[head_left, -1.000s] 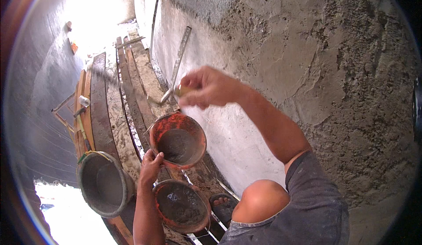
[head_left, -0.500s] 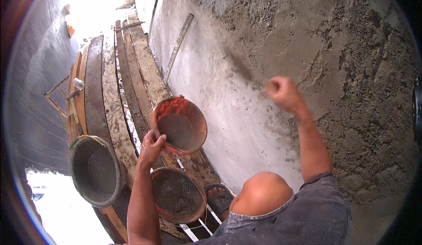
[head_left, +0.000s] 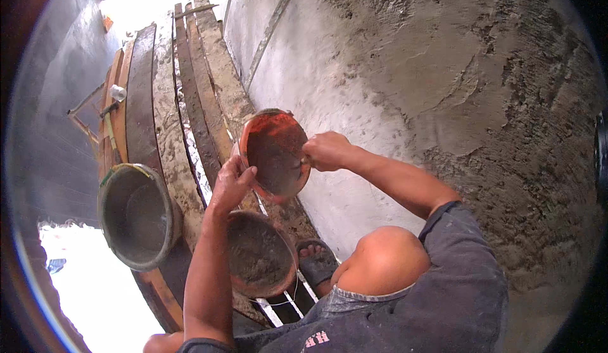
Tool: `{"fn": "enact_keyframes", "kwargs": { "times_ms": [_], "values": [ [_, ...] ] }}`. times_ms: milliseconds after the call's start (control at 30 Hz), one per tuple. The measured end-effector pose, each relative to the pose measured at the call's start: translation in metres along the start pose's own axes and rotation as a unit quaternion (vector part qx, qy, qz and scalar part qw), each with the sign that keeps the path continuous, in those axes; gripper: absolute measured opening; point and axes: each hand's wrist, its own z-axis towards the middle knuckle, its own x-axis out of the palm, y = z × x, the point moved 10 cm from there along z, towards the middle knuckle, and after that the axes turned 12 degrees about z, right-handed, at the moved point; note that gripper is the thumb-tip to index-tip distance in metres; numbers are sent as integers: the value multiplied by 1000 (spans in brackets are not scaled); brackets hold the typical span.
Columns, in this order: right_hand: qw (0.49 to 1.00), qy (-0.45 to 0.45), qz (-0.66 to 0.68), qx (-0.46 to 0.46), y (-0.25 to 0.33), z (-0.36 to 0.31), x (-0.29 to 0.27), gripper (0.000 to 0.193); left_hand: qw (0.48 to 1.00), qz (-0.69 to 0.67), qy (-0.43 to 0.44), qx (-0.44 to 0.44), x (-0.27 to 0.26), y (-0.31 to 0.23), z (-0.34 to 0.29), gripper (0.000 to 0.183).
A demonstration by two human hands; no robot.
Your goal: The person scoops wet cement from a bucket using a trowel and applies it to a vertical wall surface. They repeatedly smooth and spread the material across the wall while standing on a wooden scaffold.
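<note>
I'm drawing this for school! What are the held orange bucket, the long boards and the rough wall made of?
Orange bucket: probably plastic, its bright colour showing, smeared dull grey. Long boards: likely wood, brown and rough, with stains. Rough wall: perhaps cement or plaster, matte grey, lumpy.

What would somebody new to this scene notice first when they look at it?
Probably the tilted bucket in the middle, its inside wall streaked bright orange, with the left hand gripping its left rim and the right hand curled at its right. Next, the rough grey-brown plaster spread over the wall on the right, above a paler strip. Then the long planks running toward the glare at upper left.
</note>
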Motion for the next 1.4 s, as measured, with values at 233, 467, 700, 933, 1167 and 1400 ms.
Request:
{"fn": "enact_keyframes", "kwargs": {
  "times_ms": [233, 467, 700, 933, 1167, 1400],
  "values": [
    [943, -150, 293, 43, -18, -46, 50, 27, 998, -17, 12, -53, -23, 20, -3, 24],
    [960, -155, 215, 88, -18, -40, 33, 27, 994, -71, 27, -77, -22, 44, -3, 28],
    [964, -148, 200, 88, -30, -35, 26, 28, 997, -42, 20, -66, -20, 47, 5, 26],
    [964, -149, 198, 102, -10, -31, -19, 29, 983, -152, 11, -101, -17, 48, -1, 18],
    [858, -86, 483, -150, 53, -3, -79, 34, 975, -188, 16, -118, -24, 70, -10, 19],
    [709, -265, 633, 165, -197, -72, -83, 29, 983, -154, 27, -92, -18, 60, -1, 18]
  ]
}}
